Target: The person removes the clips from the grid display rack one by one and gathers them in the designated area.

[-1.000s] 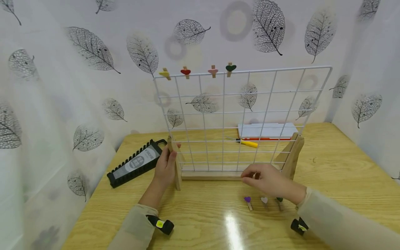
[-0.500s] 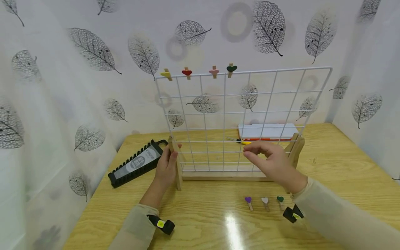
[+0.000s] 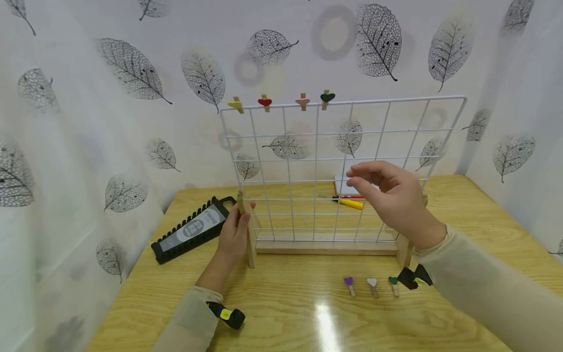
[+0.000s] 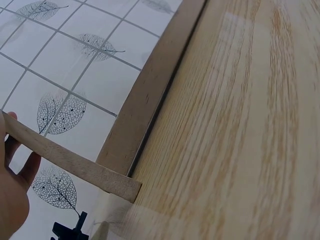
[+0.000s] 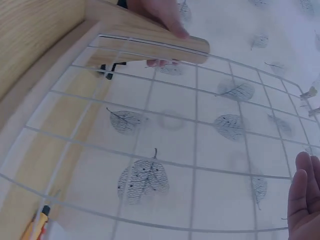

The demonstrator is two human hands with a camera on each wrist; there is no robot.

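My left hand [image 3: 234,234] grips the left wooden upright [image 3: 249,234] of a stand that holds a white wire grid [image 3: 315,159]. In the left wrist view, the fingers and thumb wrap this wooden piece [image 4: 70,162]. My right hand [image 3: 391,195] is raised in front of the grid's right half, thumb and forefinger tips close together. Whether something small sits between them is hidden. Along the grid's top wire sit heart clothespins: yellow [image 3: 235,104], red [image 3: 265,102], pink [image 3: 302,101] and dark green [image 3: 327,99]. Purple [image 3: 349,286], white [image 3: 373,287] and green [image 3: 394,286] clothespins lie on the table.
A black toothed holder with a grey label [image 3: 193,230] lies left of the stand. Behind the grid are a yellow-handled screwdriver [image 3: 351,203] and a white and red case [image 3: 342,186]. A leaf-patterned curtain [image 3: 132,142] hangs behind the wooden table [image 3: 272,313].
My right hand has risen from just above the table clothespins to the middle height of the grid. The left hand stays on the upright, and the clothespins keep their places.
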